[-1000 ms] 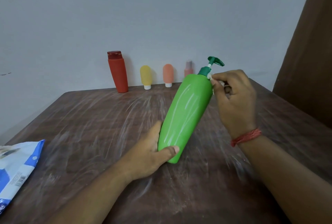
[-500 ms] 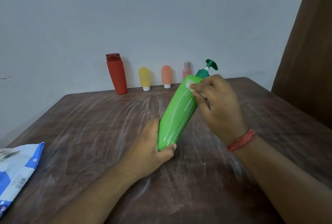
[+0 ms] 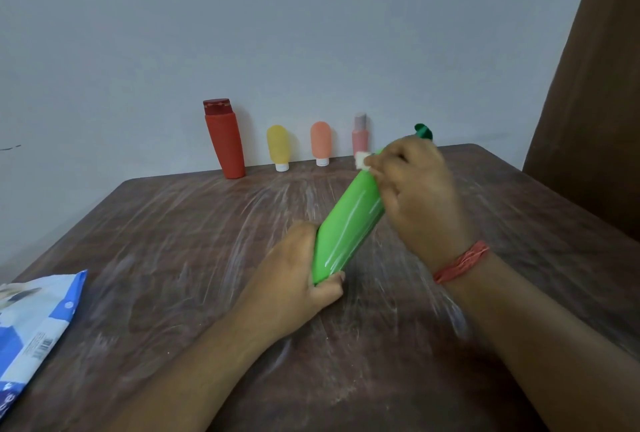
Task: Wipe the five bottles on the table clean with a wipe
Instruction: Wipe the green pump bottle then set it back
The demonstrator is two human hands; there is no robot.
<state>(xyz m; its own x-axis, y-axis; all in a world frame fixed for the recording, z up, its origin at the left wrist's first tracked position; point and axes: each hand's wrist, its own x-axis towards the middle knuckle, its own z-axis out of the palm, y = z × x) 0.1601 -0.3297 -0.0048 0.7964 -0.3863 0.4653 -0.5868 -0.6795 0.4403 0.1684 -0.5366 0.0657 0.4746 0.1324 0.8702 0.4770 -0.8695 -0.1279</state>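
- Green pump bottle (image 3: 349, 224) held tilted above the wooden table (image 3: 173, 241), base low toward the person, dark green pump head (image 3: 423, 130) pointing up and away.
- Left hand (image 3: 294, 279) grips the bottle's base, thumb curled round the near edge.
- Right hand (image 3: 419, 196) curled over the bottle's shoulder, pinching a small white wipe (image 3: 362, 160) against it; fingers blurred, exact contact uncertain.
- Along the wall, upright, apart: red bottle (image 3: 224, 141), yellow bottle (image 3: 278, 147), orange bottle (image 3: 321, 142), pink bottle (image 3: 360, 134).
- Blue-and-white wipe packet (image 3: 38, 324) lies at the table's left edge.
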